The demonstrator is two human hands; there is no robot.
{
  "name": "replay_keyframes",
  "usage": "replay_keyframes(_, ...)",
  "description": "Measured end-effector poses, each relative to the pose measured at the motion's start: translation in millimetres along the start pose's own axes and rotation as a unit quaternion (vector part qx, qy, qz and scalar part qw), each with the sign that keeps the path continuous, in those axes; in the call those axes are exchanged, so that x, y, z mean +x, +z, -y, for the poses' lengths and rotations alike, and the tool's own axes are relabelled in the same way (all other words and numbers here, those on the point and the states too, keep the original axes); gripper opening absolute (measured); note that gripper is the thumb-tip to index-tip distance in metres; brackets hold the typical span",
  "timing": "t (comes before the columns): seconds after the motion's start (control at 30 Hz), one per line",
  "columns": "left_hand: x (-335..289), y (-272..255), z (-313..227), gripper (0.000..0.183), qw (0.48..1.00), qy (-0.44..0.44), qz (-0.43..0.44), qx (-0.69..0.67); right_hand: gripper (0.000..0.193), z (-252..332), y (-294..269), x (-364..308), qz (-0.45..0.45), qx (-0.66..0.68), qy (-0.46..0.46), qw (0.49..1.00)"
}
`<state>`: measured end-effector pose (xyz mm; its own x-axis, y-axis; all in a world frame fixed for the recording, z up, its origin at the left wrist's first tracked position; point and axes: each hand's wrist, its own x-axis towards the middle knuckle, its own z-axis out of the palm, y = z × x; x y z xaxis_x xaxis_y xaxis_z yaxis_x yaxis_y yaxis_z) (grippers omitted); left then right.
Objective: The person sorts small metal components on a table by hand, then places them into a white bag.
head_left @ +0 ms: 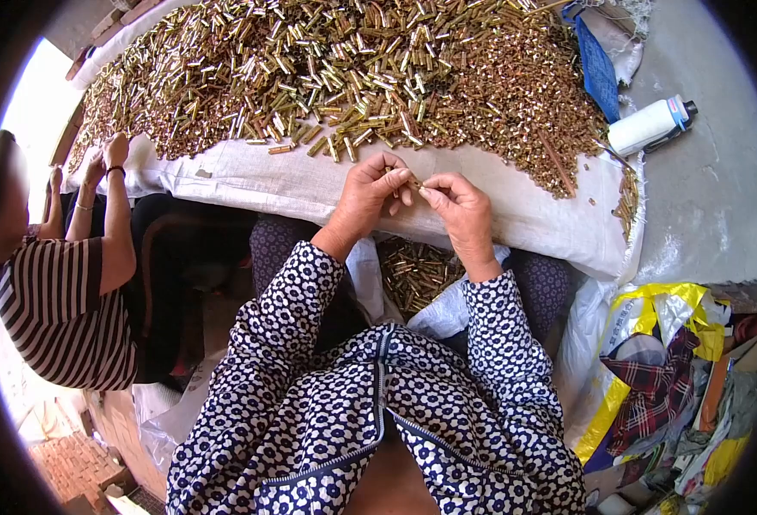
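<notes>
My left hand (374, 190) and my right hand (460, 209) meet just above the near edge of the cloth-covered table. A small brass-coloured metal piece (415, 182) shows between my left thumb and fingers. My right thumb and forefinger are pinched at its other end; whether they grip a separate part is too small to make out. Beyond my hands spreads a heap of short, gold-coloured metal cylinders (344, 73). Smaller coppery pieces (516, 94) lie heaped on its right. Below my hands, between my knees, an open white sack (437, 319) holds similar cylinders (414, 273).
At the left, a person in a striped shirt (60, 309) works at the same heap. A white bottle (649, 127) and a blue cloth (597, 69) lie at the table's right. Thin sticks rest in the small pieces. Yellow-and-white bags and a plaid cloth (653, 390) are piled at lower right.
</notes>
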<state>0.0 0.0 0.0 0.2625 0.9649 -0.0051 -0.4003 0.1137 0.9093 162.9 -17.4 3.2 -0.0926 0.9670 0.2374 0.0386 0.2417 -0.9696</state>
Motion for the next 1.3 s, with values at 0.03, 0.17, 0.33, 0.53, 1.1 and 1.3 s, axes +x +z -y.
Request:
replay_keyframes(0.03, 1, -1, -2, 0.009, 1.000, -0.016, 0.003, -0.017, 0.009, 2, -1, 1, 0.014, 0.056, 0.040, 0.998)
replay_keyframes(0.17, -1, -2, -7, 0.010, 0.998, -0.035, 0.022, -0.055, 0.009, 6, -2, 6, 0.075, 0.192, 0.101, 0.973)
replay_keyframes(0.33, -1, -4, -6, 0.009, 0.994, -0.053, 0.056, -0.082, 0.011, 7, -5, 6, 0.103, 0.193, 0.102, 0.971)
replay_keyframes(0.53, -5, 2, -11, 0.009, 0.998, -0.047, 0.044, -0.021, 0.015, 8, -10, 5, 0.108, 0.163, 0.085, 0.977)
replay_keyframes(1.1, -26, 22, -20, 0.016, 0.876, 0.082, 0.060, 0.471, 0.010, -5, -12, -9, -0.030, -0.416, -0.227, 0.880)
replay_keyframes(1.3, -1, 8, -30, 0.015, 0.768, 0.254, 0.030, 0.586, 0.011, -2, -17, -12, -0.041, -0.441, -0.205, 0.873)
